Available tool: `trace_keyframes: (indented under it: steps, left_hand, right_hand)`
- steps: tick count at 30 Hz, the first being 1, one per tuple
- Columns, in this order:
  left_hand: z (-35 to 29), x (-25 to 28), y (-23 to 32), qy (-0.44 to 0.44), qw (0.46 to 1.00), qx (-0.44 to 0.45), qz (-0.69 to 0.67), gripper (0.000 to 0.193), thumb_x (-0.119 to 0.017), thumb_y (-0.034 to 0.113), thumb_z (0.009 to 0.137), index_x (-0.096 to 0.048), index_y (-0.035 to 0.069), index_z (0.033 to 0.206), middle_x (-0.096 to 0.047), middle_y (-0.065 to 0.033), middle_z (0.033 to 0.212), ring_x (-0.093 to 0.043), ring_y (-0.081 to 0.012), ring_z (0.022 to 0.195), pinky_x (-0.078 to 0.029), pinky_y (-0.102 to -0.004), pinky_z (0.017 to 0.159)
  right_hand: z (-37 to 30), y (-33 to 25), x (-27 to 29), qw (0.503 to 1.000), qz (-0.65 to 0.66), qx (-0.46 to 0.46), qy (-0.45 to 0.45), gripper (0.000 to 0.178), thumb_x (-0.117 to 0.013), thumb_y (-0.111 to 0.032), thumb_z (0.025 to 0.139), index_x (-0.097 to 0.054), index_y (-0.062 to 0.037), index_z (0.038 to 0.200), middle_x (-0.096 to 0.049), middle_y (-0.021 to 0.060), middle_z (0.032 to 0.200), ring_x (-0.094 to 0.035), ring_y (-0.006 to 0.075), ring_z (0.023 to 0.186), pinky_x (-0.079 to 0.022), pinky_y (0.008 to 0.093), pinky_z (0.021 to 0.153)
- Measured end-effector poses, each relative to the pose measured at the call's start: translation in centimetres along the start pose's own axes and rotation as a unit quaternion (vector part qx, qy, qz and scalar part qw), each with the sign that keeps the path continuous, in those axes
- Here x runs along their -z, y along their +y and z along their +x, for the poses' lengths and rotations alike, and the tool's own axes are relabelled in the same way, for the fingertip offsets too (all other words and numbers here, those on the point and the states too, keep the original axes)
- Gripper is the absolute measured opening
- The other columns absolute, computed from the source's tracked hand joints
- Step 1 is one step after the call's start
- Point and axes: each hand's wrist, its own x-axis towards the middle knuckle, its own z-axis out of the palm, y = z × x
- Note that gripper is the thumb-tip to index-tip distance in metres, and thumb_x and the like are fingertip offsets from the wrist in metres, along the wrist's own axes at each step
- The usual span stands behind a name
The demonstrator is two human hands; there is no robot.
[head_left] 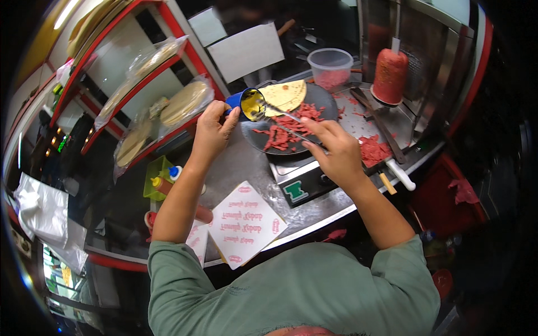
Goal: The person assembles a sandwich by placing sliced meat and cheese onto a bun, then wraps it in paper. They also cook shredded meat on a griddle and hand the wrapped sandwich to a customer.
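Note:
My left hand grips a blue cup by its side and tips it toward the right. Yellow stuff, perhaps margarine, shows inside its mouth. A pair of metal tongs is in my right hand, with the tips reaching into or just before the cup's mouth; I cannot tell how deep. Below them is a round dark griddle pan. Folded flatbread lies at its far side, and shredded red meat is heaped nearer me.
Printed paper wrappers lie on the steel counter. A meat cone stands on a spit at far right, near a long knife and a clear tub. Bagged flatbreads fill shelves at left; sauce bottles stand below.

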Motion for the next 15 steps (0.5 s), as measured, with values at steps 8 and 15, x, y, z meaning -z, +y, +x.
trace_keyframes:
  steps: [8, 15]
  left_hand:
    - [1.8, -6.2, 2.8, -0.077, 0.997, 0.014, 0.017, 0.034, -0.073, 0.024, 0.096, -0.059, -0.004, 0.085, -0.052, -0.0144, 0.077, -0.052, -0.0243, 0.066, -0.044, -0.0377, 0.062]
    - [2.2, -7.0, 0.6, -0.146, 0.977, 0.153, -0.029, 0.044, -0.066, 0.037, 0.102, -0.063, -0.004, 0.085, -0.063, -0.0146, 0.069, -0.06, -0.0182, 0.06, -0.049, -0.0367, 0.058]
  right_hand:
    - [-1.7, 5.4, 0.6, 0.991, -0.129, -0.013, -0.022, 0.046, -0.078, -0.011, 0.084, -0.071, -0.0186, 0.129, -0.066, 0.0062, 0.097, -0.068, 0.0275, 0.082, -0.055, 0.0407, 0.07]
    - [-3.5, 7.3, -0.6, 0.991, -0.109, -0.071, 0.033, 0.046, -0.079, -0.016, 0.086, -0.07, -0.0187, 0.131, -0.068, 0.0077, 0.097, -0.067, 0.0263, 0.078, -0.054, 0.0392, 0.069]
